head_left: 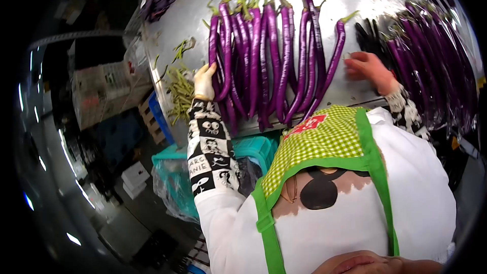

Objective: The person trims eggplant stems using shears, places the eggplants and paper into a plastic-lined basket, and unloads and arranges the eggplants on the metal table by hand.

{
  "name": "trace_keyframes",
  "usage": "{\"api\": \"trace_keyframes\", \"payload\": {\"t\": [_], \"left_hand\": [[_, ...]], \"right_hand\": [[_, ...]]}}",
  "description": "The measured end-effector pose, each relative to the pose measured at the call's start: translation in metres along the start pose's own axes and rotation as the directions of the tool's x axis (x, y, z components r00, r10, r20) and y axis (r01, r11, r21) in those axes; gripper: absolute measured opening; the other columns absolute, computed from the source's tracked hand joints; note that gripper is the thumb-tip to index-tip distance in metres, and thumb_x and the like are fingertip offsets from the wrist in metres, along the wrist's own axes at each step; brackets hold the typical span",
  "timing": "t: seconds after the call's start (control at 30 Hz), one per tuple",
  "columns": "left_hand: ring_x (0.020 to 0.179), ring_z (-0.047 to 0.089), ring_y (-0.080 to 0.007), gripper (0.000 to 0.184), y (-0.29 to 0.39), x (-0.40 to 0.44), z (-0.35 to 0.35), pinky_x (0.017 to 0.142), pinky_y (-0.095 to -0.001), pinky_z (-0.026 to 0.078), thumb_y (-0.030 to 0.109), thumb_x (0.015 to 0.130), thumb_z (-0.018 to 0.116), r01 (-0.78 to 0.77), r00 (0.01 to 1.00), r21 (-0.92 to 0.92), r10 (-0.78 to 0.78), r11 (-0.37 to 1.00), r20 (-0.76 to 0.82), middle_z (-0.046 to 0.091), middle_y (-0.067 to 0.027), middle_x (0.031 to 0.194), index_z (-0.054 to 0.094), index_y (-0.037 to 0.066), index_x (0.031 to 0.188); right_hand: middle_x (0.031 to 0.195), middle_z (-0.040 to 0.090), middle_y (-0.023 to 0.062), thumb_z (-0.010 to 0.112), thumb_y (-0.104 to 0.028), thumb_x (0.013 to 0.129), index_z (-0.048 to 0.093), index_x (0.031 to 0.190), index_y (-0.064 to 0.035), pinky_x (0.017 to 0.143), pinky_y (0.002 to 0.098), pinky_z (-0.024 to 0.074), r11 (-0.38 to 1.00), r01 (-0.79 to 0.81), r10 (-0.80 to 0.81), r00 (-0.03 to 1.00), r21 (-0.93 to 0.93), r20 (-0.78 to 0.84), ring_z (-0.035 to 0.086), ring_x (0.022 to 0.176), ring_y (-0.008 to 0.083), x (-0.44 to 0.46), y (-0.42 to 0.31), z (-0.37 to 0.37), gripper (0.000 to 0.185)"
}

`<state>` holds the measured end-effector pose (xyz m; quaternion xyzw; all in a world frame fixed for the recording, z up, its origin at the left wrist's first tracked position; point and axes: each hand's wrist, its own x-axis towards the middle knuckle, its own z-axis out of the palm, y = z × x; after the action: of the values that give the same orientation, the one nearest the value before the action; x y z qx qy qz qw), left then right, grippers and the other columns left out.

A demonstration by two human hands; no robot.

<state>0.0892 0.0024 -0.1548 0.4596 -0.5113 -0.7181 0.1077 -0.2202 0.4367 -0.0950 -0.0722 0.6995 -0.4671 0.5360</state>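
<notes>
Long purple eggplants (pixel 264 61) lie side by side across the metal table, their green stems pointing away from me. My left hand (pixel 204 82), in a pale glove, grips the eggplant (pixel 213 40) at the left end of the row. The rightmost eggplant (pixel 335 50) sits at a slant, a little apart at its stem end. To the right of it my right hand (pixel 373 72) hovers with nothing visible in it. Its fingers reach leftward, apart and slightly blurred.
Cut green stems (pixel 181 91) are piled at the table's left edge. Bagged eggplants (pixel 431 61) in clear plastic lie on the right, beside a black glove (pixel 373 40). A teal crate (pixel 253 149) stands below the front edge. Dark cloth (pixel 161 2) lies at the far left corner.
</notes>
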Motion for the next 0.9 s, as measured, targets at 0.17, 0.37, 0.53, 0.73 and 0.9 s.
{"api": "trace_keyframes", "payload": {"t": [0.17, 0.37, 0.53, 0.73, 0.9], "left_hand": [[0.083, 0.066, -0.0142, 0.028, 0.031, -0.027, 0.051, 0.076, -0.0283, 0.053, 0.023, 0.091, 0.071, 0.116, 0.990, -0.165, -0.100, 0.979, 0.100, 0.071, -0.0039, 0.097, 0.067, 0.001, 0.108], [0.082, 0.065, -0.0139, 0.045, 0.049, -0.019, 0.093, 0.077, -0.0271, 0.052, 0.024, 0.079, 0.084, 0.019, 0.987, 0.196, -0.050, 0.980, 0.151, 0.070, -0.0053, 0.096, 0.065, 0.001, 0.113], [0.089, 0.065, -0.0148, 0.053, 0.066, -0.029, 0.129, 0.084, -0.0276, 0.052, 0.019, 0.076, 0.085, -0.052, 0.959, 0.281, -0.031, 0.958, 0.283, 0.070, -0.0071, 0.103, 0.062, -0.001, 0.120], [0.086, 0.067, -0.0171, 0.056, 0.078, -0.009, 0.184, 0.084, -0.0298, 0.054, 0.022, 0.081, 0.083, -0.054, 0.972, 0.597, -0.095, 0.801, 0.216, 0.071, -0.0109, 0.103, 0.061, -0.002, 0.126], [0.091, 0.066, -0.0153, 0.048, 0.067, 0.038, 0.138, 0.084, -0.0273, 0.052, 0.025, 0.091, 0.071, -0.290, 0.957, 0.696, 0.188, 0.657, 0.221, 0.071, -0.0117, 0.108, 0.059, 0.004, 0.133]], "right_hand": [[0.102, 0.066, 0.0059, 0.074, -0.031, 0.089, 0.061, 0.115, -0.0005, 0.080, 0.0293, 0.0584, 0.940, -0.044, -0.036, 0.973, 0.337, 0.228, 0.065, 0.091, 0.0144, 0.004, 0.001, 0.029, 0.042], [0.109, 0.068, 0.0099, 0.074, -0.022, 0.089, 0.060, 0.117, 0.0018, 0.082, 0.0331, 0.0584, 0.972, -0.007, -0.087, 0.920, 0.236, 0.383, 0.067, 0.091, 0.0175, 0.048, -0.008, 0.087, 0.039], [0.117, 0.067, 0.0088, 0.077, -0.019, 0.086, 0.058, 0.127, -0.0003, 0.087, 0.0342, 0.0551, 0.880, -0.162, -0.128, 0.824, 0.446, 0.553, 0.064, 0.100, 0.0171, 0.025, -0.001, 0.124, 0.049], [0.087, 0.058, 0.0039, 0.072, -0.039, 0.089, 0.062, 0.101, -0.0017, 0.061, 0.0239, 0.0496, 0.879, -0.364, 0.160, 0.834, 0.308, 0.528, 0.058, 0.074, 0.0110, 0.013, 0.035, 0.128, 0.041], [0.073, 0.051, 0.0038, 0.061, -0.037, 0.098, 0.054, 0.096, -0.0041, 0.053, 0.0251, 0.0446, 0.776, -0.468, 0.295, 0.862, 0.423, 0.412, 0.053, 0.061, 0.0120, -0.007, 0.011, 0.101, 0.033]]}}
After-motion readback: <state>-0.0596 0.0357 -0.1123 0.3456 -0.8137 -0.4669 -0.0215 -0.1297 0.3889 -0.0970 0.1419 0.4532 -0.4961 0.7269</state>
